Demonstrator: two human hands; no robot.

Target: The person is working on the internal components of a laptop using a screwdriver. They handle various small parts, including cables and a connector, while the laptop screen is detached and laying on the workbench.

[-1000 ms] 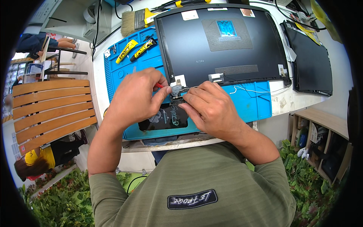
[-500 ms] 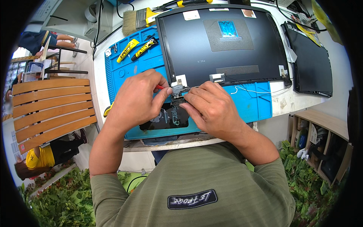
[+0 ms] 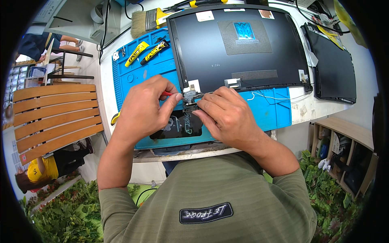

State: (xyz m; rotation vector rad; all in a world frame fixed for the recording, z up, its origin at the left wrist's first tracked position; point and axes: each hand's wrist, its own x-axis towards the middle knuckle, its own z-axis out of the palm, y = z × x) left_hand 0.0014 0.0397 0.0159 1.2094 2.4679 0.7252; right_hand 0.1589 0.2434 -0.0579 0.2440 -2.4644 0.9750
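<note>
A dark laptop lid [image 3: 202, 50] lies inside-up on a blue work mat [image 3: 139, 93]. At its near left corner sits a small metal hinge [image 3: 189, 106], partly covered by my fingers. My left hand [image 3: 142, 107] is closed in a pinch on a thin tool with a red handle [image 3: 166, 93]. The tool points toward the hinge, and its tip is too small to make out. My right hand [image 3: 229, 117] has thumb and fingers pressed together at the hinge, steadying it from the right. Beneath the hands is a glossy black panel [image 3: 170, 131] with light markings.
Two small tubes, one yellow [image 3: 137, 54] and one black [image 3: 154, 53], lie on the mat. Behind them rests a wide paintbrush [image 3: 146, 23]. A white cable [image 3: 267, 97] runs off the lid's near edge. Dark panels [image 3: 330, 67] are stacked at the right.
My left hand has shifted slightly left, drawing the red-handled tool a little back from the hinge. My right hand stays at the hinge.
</note>
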